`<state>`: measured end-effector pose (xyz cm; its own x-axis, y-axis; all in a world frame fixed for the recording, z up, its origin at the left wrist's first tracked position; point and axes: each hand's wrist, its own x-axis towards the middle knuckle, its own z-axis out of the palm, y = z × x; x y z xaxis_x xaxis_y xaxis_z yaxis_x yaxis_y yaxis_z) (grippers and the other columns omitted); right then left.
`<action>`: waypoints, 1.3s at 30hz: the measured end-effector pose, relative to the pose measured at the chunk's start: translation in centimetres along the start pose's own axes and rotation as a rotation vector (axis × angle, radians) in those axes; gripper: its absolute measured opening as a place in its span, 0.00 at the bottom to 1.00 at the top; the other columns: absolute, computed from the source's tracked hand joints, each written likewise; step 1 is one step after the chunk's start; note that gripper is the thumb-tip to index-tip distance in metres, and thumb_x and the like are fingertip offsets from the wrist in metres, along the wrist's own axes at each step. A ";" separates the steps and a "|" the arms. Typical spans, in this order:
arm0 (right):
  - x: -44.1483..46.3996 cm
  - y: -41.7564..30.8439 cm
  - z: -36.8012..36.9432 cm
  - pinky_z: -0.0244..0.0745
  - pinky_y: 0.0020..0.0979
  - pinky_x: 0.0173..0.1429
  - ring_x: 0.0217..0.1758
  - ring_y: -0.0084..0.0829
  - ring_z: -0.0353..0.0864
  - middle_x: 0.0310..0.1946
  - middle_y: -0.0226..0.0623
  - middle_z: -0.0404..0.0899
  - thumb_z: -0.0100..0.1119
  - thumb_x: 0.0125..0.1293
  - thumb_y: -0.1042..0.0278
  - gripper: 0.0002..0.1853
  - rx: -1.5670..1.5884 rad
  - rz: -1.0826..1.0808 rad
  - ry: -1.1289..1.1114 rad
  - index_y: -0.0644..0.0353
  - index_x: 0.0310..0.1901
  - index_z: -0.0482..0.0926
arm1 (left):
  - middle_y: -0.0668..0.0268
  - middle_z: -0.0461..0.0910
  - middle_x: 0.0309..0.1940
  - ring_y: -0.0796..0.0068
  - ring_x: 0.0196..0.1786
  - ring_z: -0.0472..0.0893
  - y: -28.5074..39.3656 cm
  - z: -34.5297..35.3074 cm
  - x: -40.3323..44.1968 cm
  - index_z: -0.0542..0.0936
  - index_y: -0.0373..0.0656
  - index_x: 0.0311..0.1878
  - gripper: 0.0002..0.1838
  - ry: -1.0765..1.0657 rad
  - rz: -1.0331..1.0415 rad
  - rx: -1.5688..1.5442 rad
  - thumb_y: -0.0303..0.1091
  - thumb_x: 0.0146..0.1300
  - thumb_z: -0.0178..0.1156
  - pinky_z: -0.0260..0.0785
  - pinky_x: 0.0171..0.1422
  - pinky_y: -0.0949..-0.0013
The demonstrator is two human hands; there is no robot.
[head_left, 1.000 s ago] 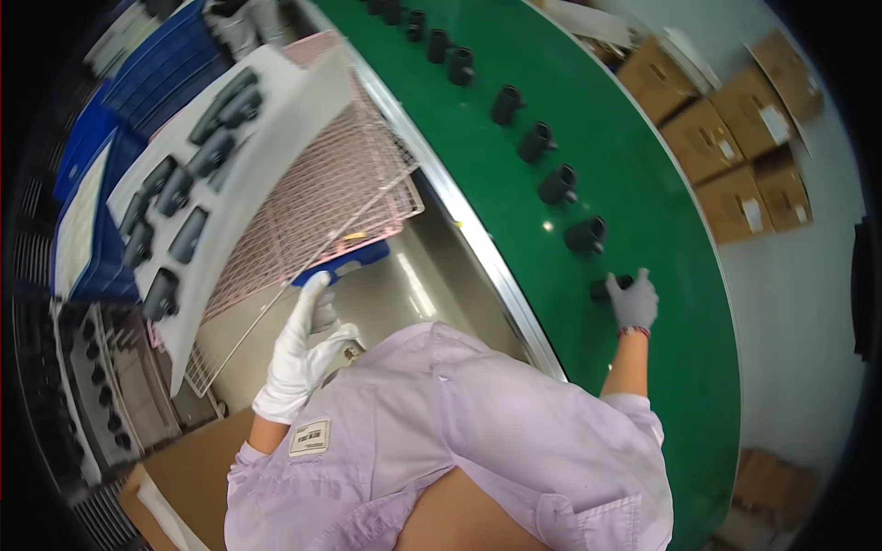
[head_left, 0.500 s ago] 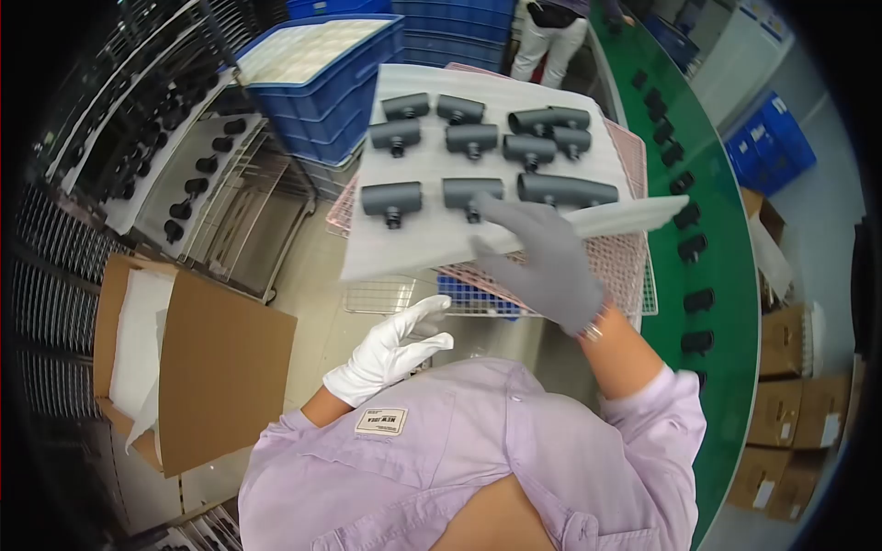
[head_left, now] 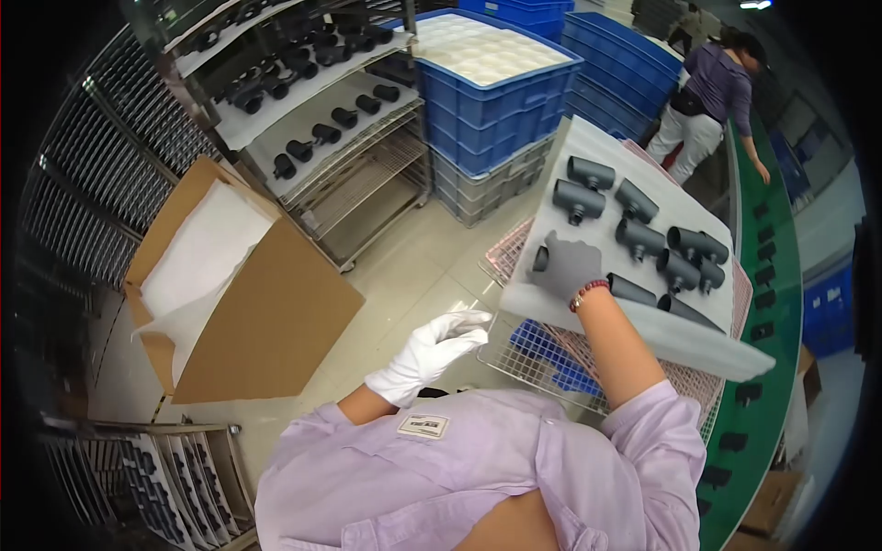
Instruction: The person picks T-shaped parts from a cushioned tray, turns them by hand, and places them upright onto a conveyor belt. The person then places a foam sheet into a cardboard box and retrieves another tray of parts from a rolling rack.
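Observation:
My right hand (head_left: 571,265), in a grey glove, is closed around a dark grey T-shaped tube (head_left: 542,259) at the near left of a white foam sheet (head_left: 593,142). Most of that tube is hidden under the fingers. Several more tubes like the dark tube (head_left: 639,239) beside it lie on the sheet, each with a short ribbed stub. My left hand (head_left: 430,354), in a white glove, hangs in front of my body, left of the sheet. Its fingers are stretched out and it holds nothing.
Pink and metal mesh racks (head_left: 542,358) are under the sheet. A green conveyor (head_left: 767,354) with dark tubes runs along the right, where another person (head_left: 712,96) stands. Left are an open carton (head_left: 276,321), a wire shelf cart (head_left: 367,216) and a blue crate (head_left: 496,110).
My view has turned left. My right hand has moved from above the front row to the near-left tube and closed on it. The left hand stays in front of me.

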<state>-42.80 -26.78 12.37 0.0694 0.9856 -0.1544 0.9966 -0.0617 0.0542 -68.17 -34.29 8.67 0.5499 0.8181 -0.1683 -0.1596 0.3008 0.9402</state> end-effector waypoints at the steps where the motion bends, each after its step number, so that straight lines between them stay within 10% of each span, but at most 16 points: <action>1: 0.3 0.0 1.1 0.75 0.40 0.44 0.44 0.40 0.84 0.37 0.40 0.85 0.61 0.56 0.40 0.32 -0.056 -0.002 0.028 0.60 0.53 0.77 | 0.64 0.79 0.53 0.77 0.54 0.77 0.2 0.1 0.6 0.73 0.35 0.61 0.21 -0.001 0.003 0.017 0.27 0.66 0.58 0.69 0.61 0.72; 4: 0.3 0.0 1.5 0.72 0.39 0.43 0.43 0.37 0.83 0.34 0.37 0.83 0.67 0.53 0.44 0.28 -0.102 -0.003 0.043 0.56 0.49 0.78 | 0.66 0.80 0.50 0.79 0.53 0.77 0.9 -0.3 1.7 0.74 0.35 0.60 0.20 -0.021 0.040 0.033 0.26 0.66 0.60 0.69 0.60 0.74; 7: -2.3 0.1 -0.1 0.75 0.41 0.44 0.39 0.42 0.82 0.32 0.43 0.82 0.69 0.48 0.39 0.27 0.188 0.117 0.684 0.55 0.40 0.80 | 0.64 0.80 0.46 0.79 0.45 0.80 1.5 0.2 3.5 0.75 0.33 0.57 0.18 -0.068 0.142 0.004 0.28 0.66 0.61 0.72 0.54 0.75; 12: -10.4 1.3 -4.4 0.74 0.29 0.56 0.56 0.32 0.77 0.52 0.42 0.78 0.54 0.72 0.55 0.24 1.908 -0.018 0.568 0.67 0.58 0.71 | 0.61 0.79 0.41 0.76 0.42 0.80 3.8 3.0 5.7 0.72 0.35 0.61 0.24 -0.221 0.295 -0.104 0.44 0.72 0.52 0.74 0.49 0.73; 14: -13.2 1.5 -3.6 0.67 0.34 0.68 0.68 0.39 0.68 0.65 0.49 0.65 0.52 0.73 0.62 0.26 2.013 -0.034 0.545 0.70 0.64 0.60 | 0.60 0.78 0.42 0.75 0.46 0.80 3.9 4.8 6.7 0.70 0.36 0.63 0.24 -0.335 0.241 -0.223 0.46 0.74 0.47 0.74 0.50 0.73; 18: -17.4 2.5 -0.5 0.67 0.35 0.68 0.68 0.39 0.68 0.65 0.49 0.65 0.60 0.68 0.64 0.30 1.662 -0.133 0.690 0.68 0.65 0.60 | 0.59 0.77 0.50 0.74 0.45 0.79 4.7 9.5 7.0 0.65 0.37 0.66 0.30 -0.623 -0.136 0.056 0.52 0.73 0.47 0.76 0.48 0.69; 20: -20.1 3.6 -0.1 0.67 0.34 0.67 0.67 0.38 0.69 0.65 0.48 0.65 0.63 0.65 0.64 0.31 1.493 -0.127 0.794 0.67 0.65 0.60 | 0.59 0.77 0.51 0.74 0.45 0.80 5.1 12.0 5.7 0.66 0.37 0.66 0.32 -0.557 0.046 0.132 0.49 0.67 0.59 0.76 0.49 0.70; 24: -26.7 5.8 -0.3 0.69 0.34 0.66 0.64 0.34 0.72 0.63 0.46 0.68 0.67 0.60 0.70 0.34 1.280 0.223 0.561 0.65 0.64 0.62 | 0.57 0.71 0.59 0.65 0.59 0.74 2.1 15.5 6.0 0.63 0.41 0.69 0.44 -0.612 1.065 0.580 0.31 0.49 0.76 0.68 0.62 0.64; 30: -35.0 7.8 1.8 0.67 0.38 0.68 0.66 0.40 0.70 0.63 0.47 0.69 0.73 0.51 0.76 0.37 1.146 0.182 0.777 0.62 0.63 0.65 | 0.56 0.63 0.63 0.66 0.55 0.73 -0.9 21.6 1.8 0.42 0.45 0.77 0.65 -0.606 0.526 0.163 0.28 0.42 0.80 0.68 0.60 0.61; 36: -45.6 9.7 4.5 0.68 0.38 0.66 0.63 0.40 0.73 0.59 0.47 0.71 0.77 0.45 0.76 0.37 0.920 0.328 1.066 0.61 0.60 0.70 | 0.54 0.62 0.63 0.66 0.53 0.73 -2.5 25.9 -1.3 0.42 0.45 0.77 0.69 -0.599 0.411 0.468 0.29 0.36 0.82 0.67 0.62 0.61; 39: -55.2 11.4 6.5 0.69 0.36 0.65 0.61 0.37 0.74 0.57 0.45 0.73 0.71 0.53 0.75 0.33 0.457 0.981 1.254 0.65 0.61 0.68 | 0.50 0.63 0.65 0.67 0.53 0.73 -4.3 27.5 -2.8 0.46 0.45 0.77 0.64 -0.608 0.329 0.514 0.32 0.40 0.79 0.67 0.61 0.63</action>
<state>-35.00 -82.90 15.07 0.7883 0.0377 0.6142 0.5434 -0.5109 -0.6661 -46.48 -51.39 13.20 0.9078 0.3763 0.1855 -0.0773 -0.2846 0.9555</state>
